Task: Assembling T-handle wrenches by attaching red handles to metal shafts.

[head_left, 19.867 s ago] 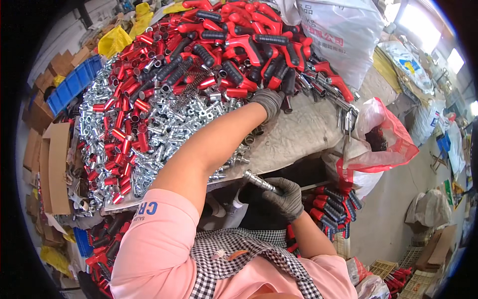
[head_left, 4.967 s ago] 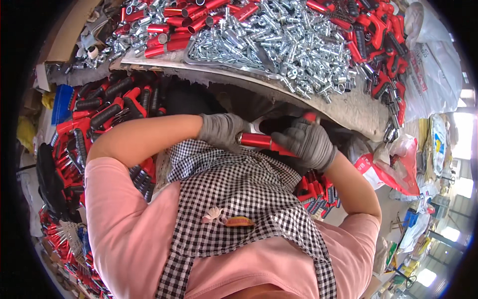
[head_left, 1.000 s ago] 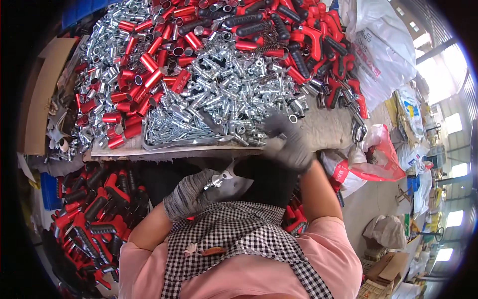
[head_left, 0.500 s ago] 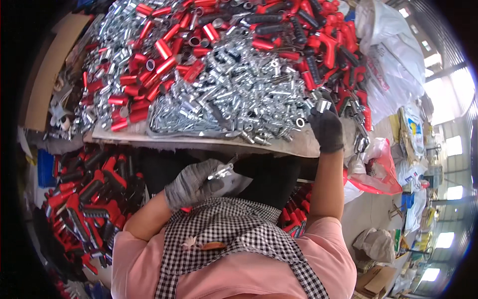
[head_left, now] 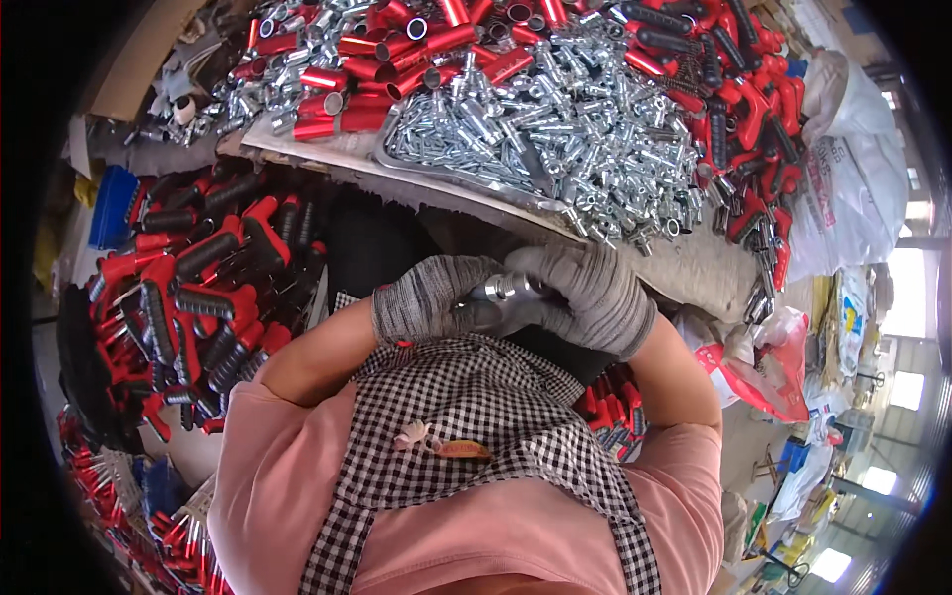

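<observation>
Both gloved hands meet above my lap, just in front of the table edge. Between them is a shiny silver metal fitting (head_left: 508,288), cylindrical where it shows; the fingers cover much of it. My left hand (head_left: 434,299), in a grey knit glove, is closed around its left side. From the other side my right hand (head_left: 592,297), gloved alike, closes its fingers and thumb on the same piece. Beyond the hands, a heap of small silver metal parts (head_left: 595,139) lies on the table with red tubes (head_left: 367,69) to its left.
Red-and-black handled tools (head_left: 198,288) are piled at my left, beside a blue bin (head_left: 113,206). More red and black handles (head_left: 744,99) lie at the table's far right. A white plastic sack (head_left: 848,169) stands there, and a red-and-white bag (head_left: 769,367) hangs lower.
My right hand has come back from the right side of the parts heap to my lap and joined the left hand at the metal piece. The view has shifted.
</observation>
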A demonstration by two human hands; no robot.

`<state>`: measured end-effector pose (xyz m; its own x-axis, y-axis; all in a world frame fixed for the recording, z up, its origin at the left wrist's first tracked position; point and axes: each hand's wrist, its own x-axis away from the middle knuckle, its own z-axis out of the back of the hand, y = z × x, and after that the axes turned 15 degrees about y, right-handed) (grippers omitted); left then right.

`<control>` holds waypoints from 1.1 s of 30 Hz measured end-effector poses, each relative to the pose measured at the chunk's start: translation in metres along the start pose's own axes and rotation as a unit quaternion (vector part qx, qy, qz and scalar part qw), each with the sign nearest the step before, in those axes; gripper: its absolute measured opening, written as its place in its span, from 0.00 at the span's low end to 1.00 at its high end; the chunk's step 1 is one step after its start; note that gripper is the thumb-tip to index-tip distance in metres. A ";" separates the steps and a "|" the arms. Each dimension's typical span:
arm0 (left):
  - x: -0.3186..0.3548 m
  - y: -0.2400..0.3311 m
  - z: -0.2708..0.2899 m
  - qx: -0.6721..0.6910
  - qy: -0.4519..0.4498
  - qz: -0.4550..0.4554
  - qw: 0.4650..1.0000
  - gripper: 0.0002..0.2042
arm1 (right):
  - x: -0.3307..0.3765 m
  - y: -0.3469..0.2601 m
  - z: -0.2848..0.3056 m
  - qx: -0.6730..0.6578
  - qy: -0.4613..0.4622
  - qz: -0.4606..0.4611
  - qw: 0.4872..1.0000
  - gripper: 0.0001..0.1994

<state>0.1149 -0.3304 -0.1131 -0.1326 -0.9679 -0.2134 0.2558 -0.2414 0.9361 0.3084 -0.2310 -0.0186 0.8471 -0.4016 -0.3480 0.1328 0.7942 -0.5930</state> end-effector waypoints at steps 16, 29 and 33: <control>0.012 -0.018 -0.005 -0.002 0.093 -0.117 0.989 0.17 | -0.017 -0.016 0.001 0.197 0.037 0.086 0.976 0.35; 0.013 -0.014 -0.016 -0.027 0.088 -0.115 0.989 0.18 | 0.011 0.001 0.004 0.151 0.093 0.066 0.982 0.30; 0.012 -0.011 -0.014 -0.019 0.059 -0.103 0.993 0.21 | 0.016 -0.013 0.005 0.171 0.070 -0.020 0.983 0.32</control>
<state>0.1244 -0.3399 -0.1298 -0.0732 -0.8989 -0.4320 0.2707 -0.4348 0.8589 0.3225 -0.2450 -0.0131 0.7618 -0.4758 -0.4397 0.3503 0.8734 -0.3382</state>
